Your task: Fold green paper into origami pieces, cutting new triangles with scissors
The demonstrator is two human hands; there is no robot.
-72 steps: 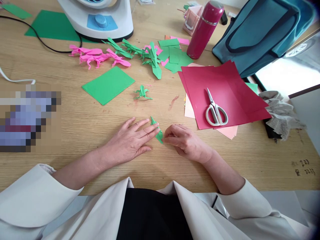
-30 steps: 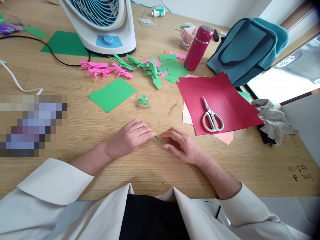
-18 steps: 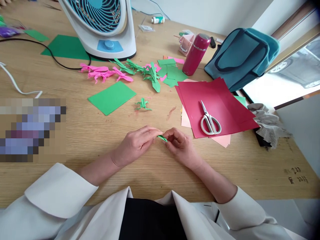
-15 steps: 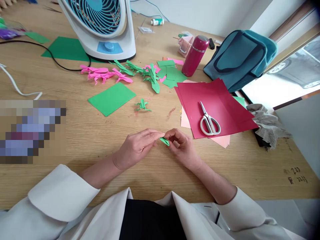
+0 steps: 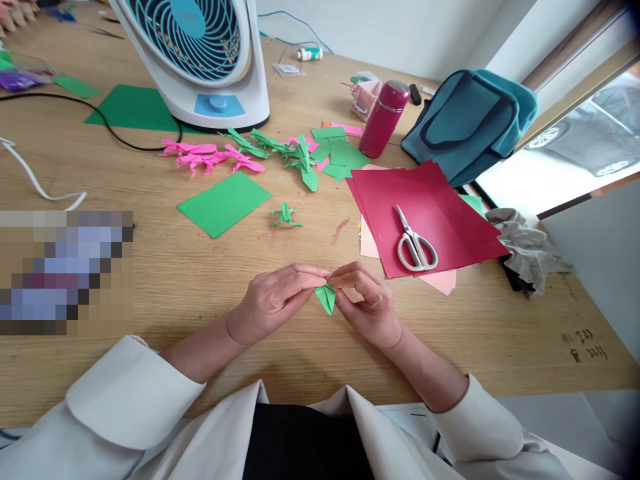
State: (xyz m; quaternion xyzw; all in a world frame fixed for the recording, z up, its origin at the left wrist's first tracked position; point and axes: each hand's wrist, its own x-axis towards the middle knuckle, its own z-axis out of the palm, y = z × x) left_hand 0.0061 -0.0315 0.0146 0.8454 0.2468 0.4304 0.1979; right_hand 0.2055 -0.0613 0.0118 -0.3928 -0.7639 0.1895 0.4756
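Note:
Between my fingertips is a small piece of folded green paper (image 5: pixel 326 300), its pointed end hanging toward me. My left hand (image 5: pixel 280 293) pinches its upper left edge. From the other side my right hand (image 5: pixel 367 300) pinches it with thumb and curled fingers, which hide part of the folds. Just beyond my hands, a small green paper frog (image 5: pixel 285 214) stands on the wooden table (image 5: pixel 200 280). To its left lies a green paper sheet (image 5: pixel 225 204).
White-handled scissors (image 5: pixel 416 243) rest on red paper sheets (image 5: pixel 445 200) at right. Behind are pink paper figures (image 5: pixel 205 157), green paper figures (image 5: pixel 305 163), a fan (image 5: pixel 215 67), a red thermos (image 5: pixel 384 120) and a teal bag (image 5: pixel 470 127). A blurred-out patch (image 5: pixel 65 273) covers the left.
The folded green paper has turned in my fingers and more of it shows, with its point now toward me. My hands stay close together. The view has shifted slightly.

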